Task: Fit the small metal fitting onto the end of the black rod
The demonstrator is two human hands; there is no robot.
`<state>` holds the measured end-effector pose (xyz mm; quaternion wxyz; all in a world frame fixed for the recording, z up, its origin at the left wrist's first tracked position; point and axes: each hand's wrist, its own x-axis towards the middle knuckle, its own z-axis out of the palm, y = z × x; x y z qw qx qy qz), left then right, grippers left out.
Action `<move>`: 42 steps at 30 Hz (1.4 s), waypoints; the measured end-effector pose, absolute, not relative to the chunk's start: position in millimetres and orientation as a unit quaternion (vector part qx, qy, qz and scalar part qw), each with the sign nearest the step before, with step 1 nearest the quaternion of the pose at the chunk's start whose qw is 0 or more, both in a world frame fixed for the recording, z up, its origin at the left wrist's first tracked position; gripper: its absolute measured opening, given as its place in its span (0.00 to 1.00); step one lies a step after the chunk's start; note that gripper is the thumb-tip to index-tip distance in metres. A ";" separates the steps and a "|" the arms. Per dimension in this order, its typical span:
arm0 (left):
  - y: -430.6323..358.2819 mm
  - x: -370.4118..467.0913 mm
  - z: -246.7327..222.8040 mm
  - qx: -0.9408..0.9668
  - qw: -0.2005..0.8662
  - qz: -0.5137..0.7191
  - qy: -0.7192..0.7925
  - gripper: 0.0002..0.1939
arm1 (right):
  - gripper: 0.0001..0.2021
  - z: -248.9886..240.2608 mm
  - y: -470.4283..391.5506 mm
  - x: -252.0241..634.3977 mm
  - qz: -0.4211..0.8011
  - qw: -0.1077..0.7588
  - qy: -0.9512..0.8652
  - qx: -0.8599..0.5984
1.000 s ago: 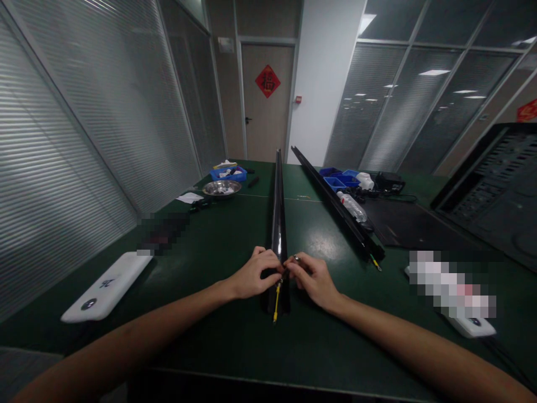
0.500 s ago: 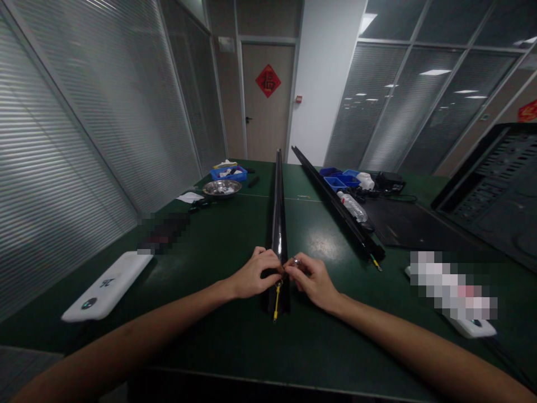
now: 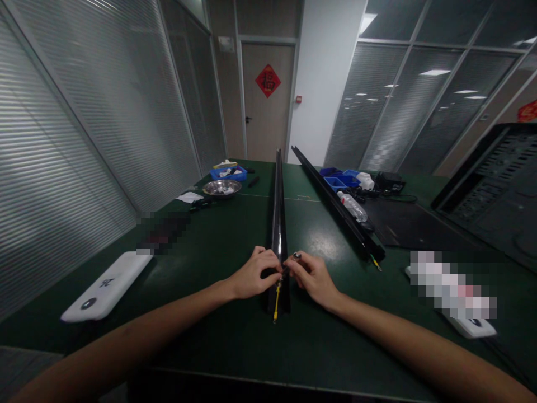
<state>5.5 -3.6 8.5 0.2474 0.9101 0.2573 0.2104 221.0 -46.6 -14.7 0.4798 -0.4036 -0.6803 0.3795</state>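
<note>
A long black rail (image 3: 277,212) runs away from me down the table, with a yellow wire (image 3: 277,302) hanging out at its near end, tipped by a small metal lug. My left hand (image 3: 257,274) lies over the rail's near end, thumb and fingers closed in a pinch just above the wire; what is between them is hidden. From the other side, my right hand (image 3: 314,278) pinches a small shiny metal piece (image 3: 297,256), too small to tell its kind. The fingertips of both hands nearly meet over the rail.
A second black rail (image 3: 335,204) lies at the right, with a green-yellow wire (image 3: 375,262) at its end. Beside it are blue bins (image 3: 335,183) and a plastic bottle (image 3: 353,207). A metal bowl (image 3: 222,188), blue tray (image 3: 229,173) and white device (image 3: 108,285) stand left.
The shiny piece in my right hand has turned and shifted slightly upward, with the right fingers moving a little. My left hand and the rail look unmoved.
</note>
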 end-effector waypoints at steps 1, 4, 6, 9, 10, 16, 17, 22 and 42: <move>-3.3 5.5 8.7 0.911 0.251 0.206 0.254 0.07 | 0.17 -13.8 -48.0 221.2 0.374 0.476 -0.689 -0.399; -3.1 5.6 9.5 0.913 0.257 0.201 0.245 0.07 | 0.15 -10.8 -52.1 221.3 0.366 0.465 -0.706 -0.389; -3.7 5.9 10.0 0.913 0.256 0.204 0.244 0.07 | 0.15 -9.5 -53.2 221.1 0.365 0.464 -0.708 -0.387; -5.0 6.4 10.6 0.912 0.251 0.212 0.246 0.07 | 0.14 -9.8 -50.9 220.6 0.362 0.476 -0.700 -0.391; -5.4 6.5 10.7 0.911 0.249 0.216 0.249 0.07 | 0.14 -10.4 -49.4 220.5 0.363 0.482 -0.693 -0.393; -5.9 6.7 11.4 0.908 0.245 0.221 0.259 0.05 | 0.15 -13.5 -44.7 220.7 0.393 0.487 -0.669 -0.400; -5.7 6.6 11.5 0.908 0.246 0.219 0.258 0.05 | 0.15 -13.1 -45.7 220.8 0.390 0.485 -0.673 -0.400; -5.1 6.3 12.6 0.912 0.256 0.206 0.244 0.06 | 0.13 -7.3 -53.5 220.8 0.347 0.466 -0.716 -0.388; -3.6 6.7 10.2 0.913 0.256 0.217 0.232 0.07 | 0.13 -7.8 -54.7 221.6 0.340 0.458 -0.725 -0.385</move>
